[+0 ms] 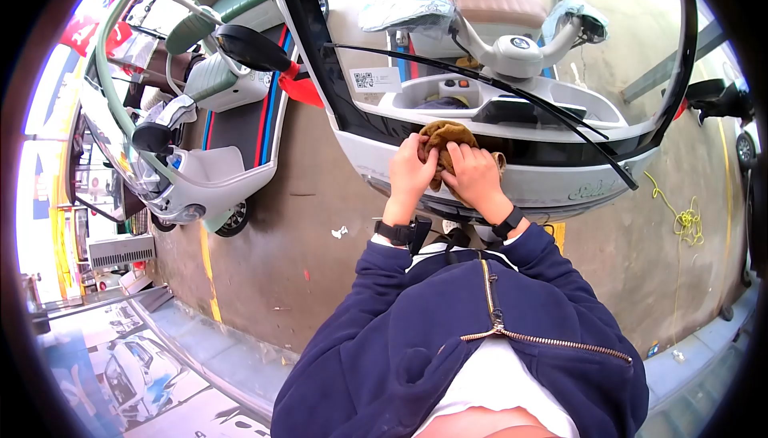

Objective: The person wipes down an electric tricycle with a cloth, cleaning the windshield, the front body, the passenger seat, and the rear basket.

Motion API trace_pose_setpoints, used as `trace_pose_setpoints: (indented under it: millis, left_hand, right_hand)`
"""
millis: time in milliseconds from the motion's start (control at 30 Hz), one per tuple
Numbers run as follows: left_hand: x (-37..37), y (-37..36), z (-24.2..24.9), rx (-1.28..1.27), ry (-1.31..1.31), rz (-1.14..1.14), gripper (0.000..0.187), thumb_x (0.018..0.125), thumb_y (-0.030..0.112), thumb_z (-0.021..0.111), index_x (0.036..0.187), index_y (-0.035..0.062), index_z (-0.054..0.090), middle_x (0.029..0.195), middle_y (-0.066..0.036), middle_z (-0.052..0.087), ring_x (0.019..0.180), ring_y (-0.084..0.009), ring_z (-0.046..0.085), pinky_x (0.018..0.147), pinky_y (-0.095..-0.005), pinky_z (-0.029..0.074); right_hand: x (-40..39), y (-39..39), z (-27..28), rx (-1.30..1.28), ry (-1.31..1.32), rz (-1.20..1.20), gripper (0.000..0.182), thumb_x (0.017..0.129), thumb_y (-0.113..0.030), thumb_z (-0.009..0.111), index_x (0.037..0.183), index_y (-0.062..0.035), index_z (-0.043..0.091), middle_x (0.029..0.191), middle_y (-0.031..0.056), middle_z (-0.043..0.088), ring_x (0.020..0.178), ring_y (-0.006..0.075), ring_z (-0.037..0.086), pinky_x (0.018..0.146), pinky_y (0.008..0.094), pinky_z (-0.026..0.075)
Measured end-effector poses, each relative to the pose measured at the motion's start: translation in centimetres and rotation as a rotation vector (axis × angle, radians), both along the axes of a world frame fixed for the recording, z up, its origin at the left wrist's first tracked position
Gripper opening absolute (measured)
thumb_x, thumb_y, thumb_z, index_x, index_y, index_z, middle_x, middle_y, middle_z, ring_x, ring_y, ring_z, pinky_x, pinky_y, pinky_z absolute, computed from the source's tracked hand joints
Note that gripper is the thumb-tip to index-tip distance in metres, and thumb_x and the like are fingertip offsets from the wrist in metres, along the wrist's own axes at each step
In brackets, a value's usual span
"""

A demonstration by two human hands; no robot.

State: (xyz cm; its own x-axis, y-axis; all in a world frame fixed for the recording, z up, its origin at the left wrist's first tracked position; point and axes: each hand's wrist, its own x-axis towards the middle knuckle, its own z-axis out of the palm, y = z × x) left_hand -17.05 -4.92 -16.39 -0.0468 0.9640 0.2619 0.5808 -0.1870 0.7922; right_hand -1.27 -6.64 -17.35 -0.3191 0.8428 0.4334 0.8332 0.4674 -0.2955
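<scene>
Both of my hands are on a crumpled brown cloth (448,134) in front of the white vehicle's front panel (552,182). My left hand (411,168) grips the cloth's left side, fingers bent inward. My right hand (477,172) has its fingers closed on the cloth's lower right part. Just above the cloth is the windshield's dark lower edge, with a long black wiper (512,84) crossing the glass. A QR code label (374,80) is up and left of my hands.
At the left stands another three-wheeled vehicle (216,168) with green seats and a black mirror (254,48). A yellow-green cord (686,224) lies on the floor at the right. Behind the windshield are handlebars (516,56) partly wrapped in plastic. A printed panel (144,374) is at lower left.
</scene>
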Motion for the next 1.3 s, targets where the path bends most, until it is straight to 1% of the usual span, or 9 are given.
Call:
trace_pose_setpoints:
  millis: [167, 267, 367, 467, 600, 700, 867, 1100, 1300]
  left_hand:
    - [2.1, -1.1, -0.2, 0.017, 0.077, -0.092, 0.026, 0.084, 0.012, 0.072, 0.106, 0.0042, 0.062, 0.075, -0.008, 0.059, 0.062, -0.0208, 0.058, 0.06, -0.0337, 0.049]
    - [3.8, -0.4, 3.7, 0.086, 0.022, -0.202, 0.029, 0.085, 0.009, 0.071, 0.113, 0.0056, 0.063, 0.083, -0.007, 0.062, 0.063, -0.0196, 0.059, 0.06, -0.0335, 0.05]
    - [5.1, 2.9, 7.6, 0.592, 0.257, -0.209, 0.039, 0.085, 0.01, 0.071, 0.122, 0.0084, 0.063, 0.106, -0.008, 0.064, 0.095, -0.0265, 0.063, 0.079, -0.0357, 0.05]
    - [7.8, 5.4, 11.6, 0.688, 0.522, -0.372, 0.045, 0.083, 0.02, 0.072, 0.126, 0.0107, 0.062, 0.122, -0.005, 0.06, 0.119, -0.0253, 0.053, 0.098, -0.041, 0.041]
    - [12.3, 8.1, 11.0, 0.726, 0.694, -0.589, 0.042, 0.078, 0.02, 0.073, 0.119, 0.0107, 0.063, 0.111, -0.003, 0.061, 0.108, -0.024, 0.056, 0.091, -0.0386, 0.043]
    - [14.3, 8.4, 10.7, 0.665, 0.783, -0.595, 0.031, 0.072, 0.014, 0.073, 0.101, 0.0106, 0.063, 0.091, -0.003, 0.056, 0.087, -0.0235, 0.055, 0.078, -0.0384, 0.046]
    - [14.3, 9.3, 11.7, 0.589, 0.849, -0.701, 0.022, 0.073, 0.01, 0.07, 0.093, 0.0086, 0.063, 0.089, -0.006, 0.056, 0.086, -0.0264, 0.056, 0.077, -0.038, 0.048]
    - [14.8, 7.8, 13.0, 0.55, 0.852, -0.719, 0.011, 0.076, 0.01, 0.067, 0.086, 0.0077, 0.063, 0.089, -0.008, 0.057, 0.086, -0.0263, 0.057, 0.073, -0.0387, 0.048]
    - [14.4, 6.4, 10.9, 0.48, 0.838, -0.646, 0.017, 0.079, 0.008, 0.064, 0.096, 0.0076, 0.064, 0.077, -0.005, 0.058, 0.076, -0.0248, 0.06, 0.071, -0.0371, 0.047]
  right_hand:
    - [2.2, -1.8, -0.9, -0.046, 0.062, -0.044, 0.06, 0.068, -0.031, 0.079, 0.117, -0.0069, 0.054, 0.086, 0.0086, 0.06, 0.076, 0.0276, 0.062, 0.071, 0.0388, 0.047]
    - [5.0, -2.4, 0.4, -0.125, 0.229, -0.176, 0.052, 0.071, -0.027, 0.078, 0.113, -0.0065, 0.057, 0.092, 0.0096, 0.066, 0.081, 0.0313, 0.065, 0.073, 0.0417, 0.051]
    - [9.5, -3.8, 1.3, -0.098, 0.379, -0.279, 0.048, 0.072, -0.024, 0.077, 0.113, -0.0072, 0.058, 0.098, 0.011, 0.068, 0.087, 0.0346, 0.066, 0.077, 0.0423, 0.052]
    - [14.0, -6.3, 2.6, -0.046, 0.434, -0.411, 0.049, 0.071, -0.021, 0.077, 0.113, -0.0074, 0.057, 0.095, 0.012, 0.067, 0.085, 0.0362, 0.065, 0.077, 0.0426, 0.051]
    - [18.7, -9.8, 2.5, 0.046, 0.499, -0.552, 0.046, 0.069, -0.017, 0.077, 0.11, -0.0079, 0.056, 0.087, 0.012, 0.063, 0.078, 0.0346, 0.062, 0.073, 0.0421, 0.049]
    - [20.8, -12.7, 2.5, 0.045, 0.492, -0.652, 0.045, 0.069, -0.015, 0.077, 0.108, -0.0079, 0.056, 0.084, 0.0111, 0.062, 0.075, 0.0315, 0.061, 0.071, 0.0405, 0.049]
    - [23.3, -15.5, 0.7, 0.015, 0.607, -0.763, 0.044, 0.068, -0.012, 0.076, 0.106, -0.0068, 0.057, 0.079, 0.0092, 0.061, 0.073, 0.0258, 0.061, 0.07, 0.036, 0.05]
    - [26.3, -14.0, 1.9, -0.005, 0.574, -0.644, 0.042, 0.069, -0.01, 0.076, 0.106, -0.0065, 0.057, 0.084, 0.0089, 0.061, 0.072, 0.0227, 0.06, 0.068, 0.0337, 0.049]
    - [30.9, -6.4, 8.2, 0.578, 0.587, -0.462, 0.053, 0.07, -0.012, 0.083, 0.114, -0.0051, 0.055, 0.097, 0.011, 0.063, 0.082, 0.0274, 0.061, 0.075, 0.0355, 0.05]
